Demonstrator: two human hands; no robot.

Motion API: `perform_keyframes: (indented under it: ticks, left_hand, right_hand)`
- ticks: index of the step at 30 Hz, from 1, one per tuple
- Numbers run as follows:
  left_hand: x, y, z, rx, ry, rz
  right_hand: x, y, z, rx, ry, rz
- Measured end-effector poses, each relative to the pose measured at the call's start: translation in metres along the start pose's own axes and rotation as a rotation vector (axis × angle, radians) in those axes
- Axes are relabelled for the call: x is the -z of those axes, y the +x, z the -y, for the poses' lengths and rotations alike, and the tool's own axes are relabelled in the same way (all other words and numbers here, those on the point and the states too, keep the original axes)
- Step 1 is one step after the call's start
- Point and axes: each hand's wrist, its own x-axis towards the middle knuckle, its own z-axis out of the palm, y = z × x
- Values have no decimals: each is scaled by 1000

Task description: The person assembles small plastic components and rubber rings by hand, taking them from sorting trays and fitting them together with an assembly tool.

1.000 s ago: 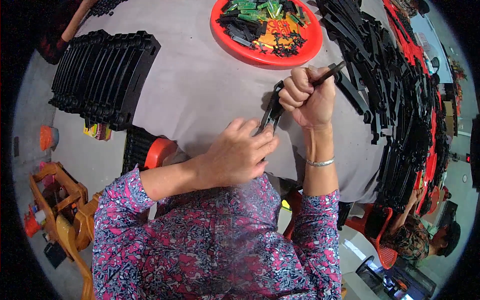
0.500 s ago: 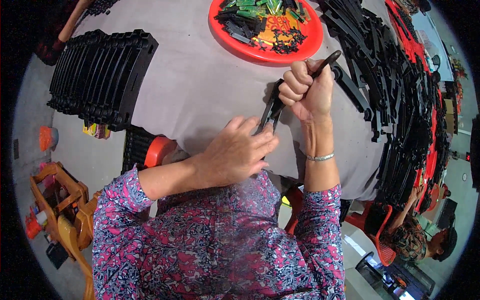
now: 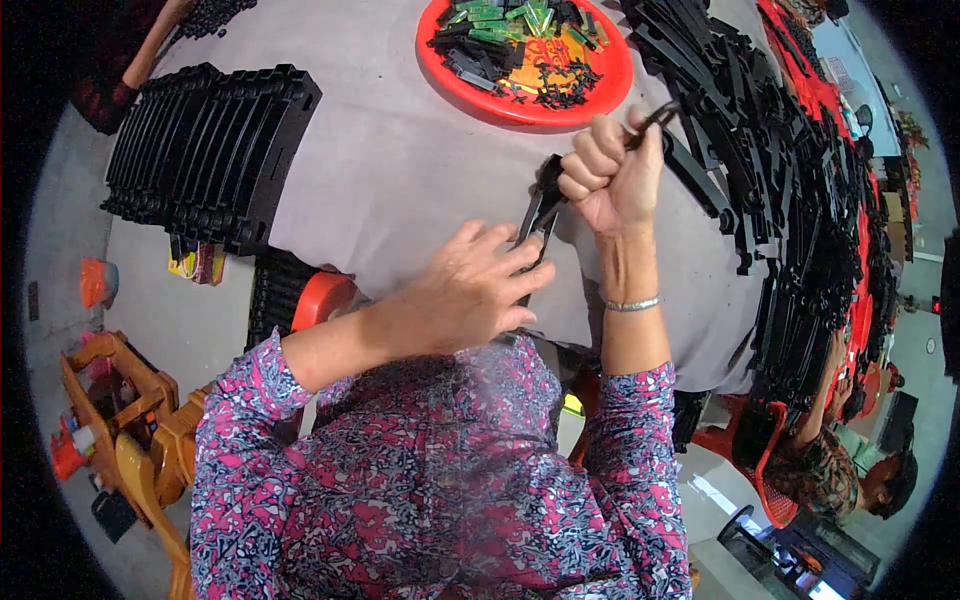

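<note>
Red round tray (image 3: 530, 118) on the table (image 3: 370, 150), beyond the hands. Contents: translucent green pieces (image 3: 490, 30) toward the far side, black strips (image 3: 465, 60) on the left, small black cross-shaped bits (image 3: 570, 88) at the near right. Tray base is printed yellow-orange (image 3: 535, 72) with large red lettering (image 3: 555, 48), partly covered by the parts.

Right hand (image 3: 612, 178) closed in a fist around a dark handle (image 3: 660, 115), one end poking out above the thumb. Long black part (image 3: 540, 205) sits between the two hands, near side of the tray, slanting down toward the body; upper end beside the right fist. Left hand (image 3: 465, 285) has its fingers over the part's lower end; can't tell if it's pinching it.

Left side of table: stacked row of ribbed black parts (image 3: 215, 150). Right side: loose heap of long black parts (image 3: 740, 110). Yellow printed package (image 3: 185, 262) below the row, print too small to read. Orange bucket (image 3: 93, 282) farther left on the floor, contents unclear.
</note>
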Motion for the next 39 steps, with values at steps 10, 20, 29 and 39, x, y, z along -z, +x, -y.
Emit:
perform_keyframes:
  ticks: [10,20,29,39]
  left_hand:
    - [12,1,19,-41,-153,-30]
    - [-4,58,66,-196,101,-143]
    - [-9,60,73,-216,-16,-134]
    - [-19,58,77,-172,-99,-100]
  right_hand:
    - [-4,-63,21,54,-708,-707]
    - [21,-65,20,17,-1804,-648]
    - [-54,-81,-36,77,-2076,-191]
    - [-53,-64,-41,-200,-2406,-86]
